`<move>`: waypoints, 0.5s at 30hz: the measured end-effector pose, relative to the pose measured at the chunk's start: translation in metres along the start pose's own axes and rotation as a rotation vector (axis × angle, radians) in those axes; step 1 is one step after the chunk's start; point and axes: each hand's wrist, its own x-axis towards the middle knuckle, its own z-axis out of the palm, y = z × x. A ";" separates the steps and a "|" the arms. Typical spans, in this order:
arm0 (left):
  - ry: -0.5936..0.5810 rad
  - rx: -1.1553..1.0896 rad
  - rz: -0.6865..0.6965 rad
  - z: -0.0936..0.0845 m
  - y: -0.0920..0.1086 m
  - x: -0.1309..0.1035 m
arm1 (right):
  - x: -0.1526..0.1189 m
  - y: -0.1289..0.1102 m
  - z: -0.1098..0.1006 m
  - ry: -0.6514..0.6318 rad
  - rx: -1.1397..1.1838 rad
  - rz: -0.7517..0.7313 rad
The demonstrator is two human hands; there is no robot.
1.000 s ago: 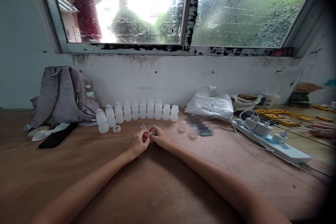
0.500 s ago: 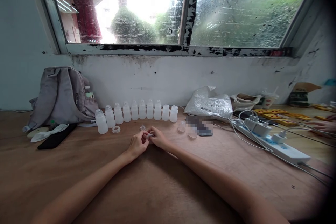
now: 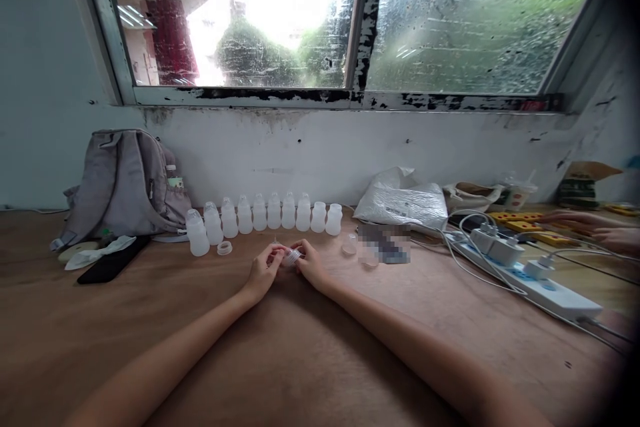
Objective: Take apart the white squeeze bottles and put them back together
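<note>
At mid-table my left hand point(image 3: 263, 271) and my right hand point(image 3: 311, 263) meet, fingers closed on a small translucent bottle collar ring point(image 3: 293, 255). The ring is tilted so its ribbed side shows; its far part is hidden by my fingers. Just behind my left fingertips, the tip of a clear bottle nipple point(image 3: 275, 244) shows on the table. A curved row of several frosted baby bottles point(image 3: 259, 215) stands beyond my hands, most with clear tops, the two rightmost with open necks. Another collar ring point(image 3: 225, 249) lies in front of the row at left.
Clear discs point(image 3: 349, 245) lie right of my hands beside a blurred-out patch. Behind are a silver bag point(image 3: 403, 203) and a white power strip point(image 3: 555, 293) with cables. A grey backpack point(image 3: 125, 187) and black phone-like slab point(image 3: 113, 263) are left. Another person's hand point(image 3: 600, 230) is at far right.
Between my fingers the collar ring has turned, showing more of its ribbed side. My right hand has shifted slightly right. The other person's hand has reached further in over the yellow pieces.
</note>
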 end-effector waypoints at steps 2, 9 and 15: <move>0.046 -0.113 -0.084 0.000 -0.006 0.003 | 0.000 -0.001 0.001 -0.015 0.022 -0.004; -0.060 -0.214 -0.151 -0.001 -0.013 0.008 | -0.003 -0.007 0.000 -0.131 -0.032 -0.087; -0.054 -0.260 -0.169 -0.004 -0.011 0.008 | 0.001 -0.004 0.003 -0.149 -0.109 -0.088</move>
